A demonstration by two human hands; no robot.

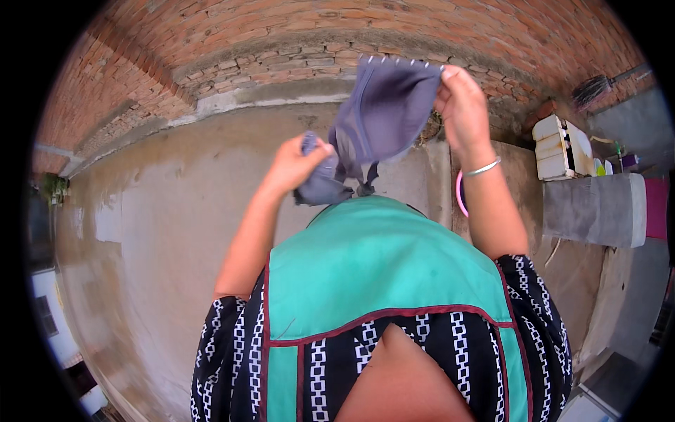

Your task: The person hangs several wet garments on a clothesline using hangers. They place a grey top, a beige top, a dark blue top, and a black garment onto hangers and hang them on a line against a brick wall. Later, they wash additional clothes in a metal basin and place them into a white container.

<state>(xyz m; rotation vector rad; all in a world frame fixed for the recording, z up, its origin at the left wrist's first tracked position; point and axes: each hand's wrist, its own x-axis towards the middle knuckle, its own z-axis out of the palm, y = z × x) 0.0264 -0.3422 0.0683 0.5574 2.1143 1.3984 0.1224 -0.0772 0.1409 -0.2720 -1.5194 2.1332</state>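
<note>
A purple-grey cloth garment (390, 109), its exact kind unclear, hangs stretched between my hands in front of my green apron (387, 260). My right hand (464, 105) is raised higher and pinches the garment's top right corner. White stitch-like marks run along that upper edge. Lower and to the left, my left hand (301, 163) is closed round a bunched part of the same cloth. Dark, crumpled ends dangle just above the apron. A silver bangle (484, 167) circles my right wrist.
Below lies a partly damp concrete floor (162, 204), bounded ahead by a brick wall (295, 56). To the right stand a grey slab-like block (590, 209) and a rusty white box (553, 149). A pink rim (460, 193) shows beside my right forearm.
</note>
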